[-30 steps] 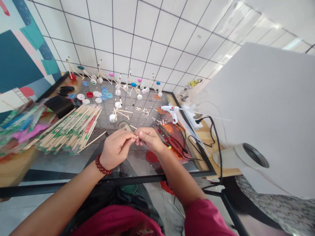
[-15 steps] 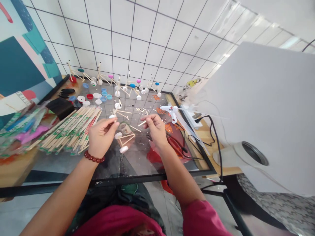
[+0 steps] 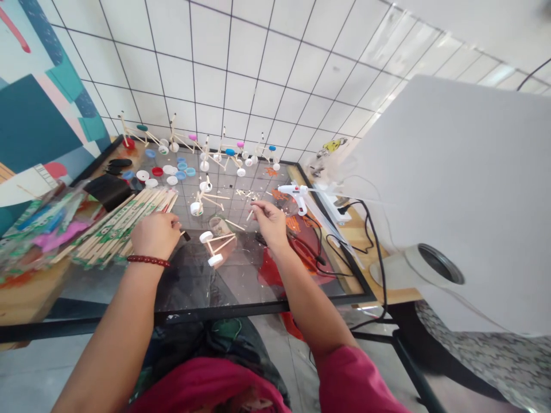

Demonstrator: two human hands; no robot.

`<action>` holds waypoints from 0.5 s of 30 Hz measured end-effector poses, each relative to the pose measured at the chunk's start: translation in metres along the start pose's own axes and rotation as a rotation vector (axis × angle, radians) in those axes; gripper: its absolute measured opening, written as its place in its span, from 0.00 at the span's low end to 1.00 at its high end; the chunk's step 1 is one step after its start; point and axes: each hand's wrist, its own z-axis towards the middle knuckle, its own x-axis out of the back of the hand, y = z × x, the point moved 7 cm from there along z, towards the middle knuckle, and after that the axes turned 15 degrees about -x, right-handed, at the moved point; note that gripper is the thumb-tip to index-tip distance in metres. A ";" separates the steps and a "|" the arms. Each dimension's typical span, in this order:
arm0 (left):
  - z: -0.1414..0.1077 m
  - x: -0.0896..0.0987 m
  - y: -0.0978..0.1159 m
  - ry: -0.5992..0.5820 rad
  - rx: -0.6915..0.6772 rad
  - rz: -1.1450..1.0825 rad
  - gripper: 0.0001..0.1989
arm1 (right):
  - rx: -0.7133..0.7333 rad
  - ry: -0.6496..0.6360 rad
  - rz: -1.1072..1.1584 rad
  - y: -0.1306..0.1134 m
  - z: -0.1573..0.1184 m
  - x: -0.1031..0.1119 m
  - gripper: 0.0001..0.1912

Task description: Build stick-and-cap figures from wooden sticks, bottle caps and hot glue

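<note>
My right hand (image 3: 270, 222) pinches a short thin wooden stick (image 3: 249, 215) above the glass tabletop. My left hand (image 3: 155, 236), with a red bead bracelet on the wrist, is closed beside a bundle of wrapped chopsticks (image 3: 124, 226). A small black piece (image 3: 186, 236) shows at its fingertips; whether it is gripped or lies on the table I cannot tell. Between my hands rests a stick frame (image 3: 222, 244) with white bottle-cap wheels. Behind it lies another stick-and-cap piece (image 3: 197, 208). A small clear cup-like thing (image 3: 216, 225) and a loose stick (image 3: 235, 225) are nearby.
A white glue gun (image 3: 297, 195) lies at the right by a power strip (image 3: 331, 203) and black cables. Several finished stick tricycles (image 3: 230, 152) line the tiled wall. Loose caps (image 3: 157, 171) are at the back left. A red bag (image 3: 275, 267) lies at the right front.
My left hand has moved left and down, away from the middle, toward the chopsticks. The stick in my right hand has tilted more upright. The black piece now shows.
</note>
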 end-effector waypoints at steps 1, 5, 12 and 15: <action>-0.001 0.008 0.003 0.104 -0.027 -0.028 0.08 | 0.058 0.063 -0.008 -0.006 0.000 0.007 0.18; -0.008 0.035 0.035 0.443 -0.221 -0.423 0.10 | 0.240 0.036 0.010 -0.032 -0.011 0.011 0.13; -0.005 -0.011 0.127 -0.130 -0.397 -0.869 0.09 | 0.267 -0.219 0.076 -0.043 -0.042 -0.020 0.08; 0.000 -0.031 0.127 -0.192 -0.284 -1.047 0.10 | 0.249 -0.201 0.053 -0.036 -0.036 -0.022 0.11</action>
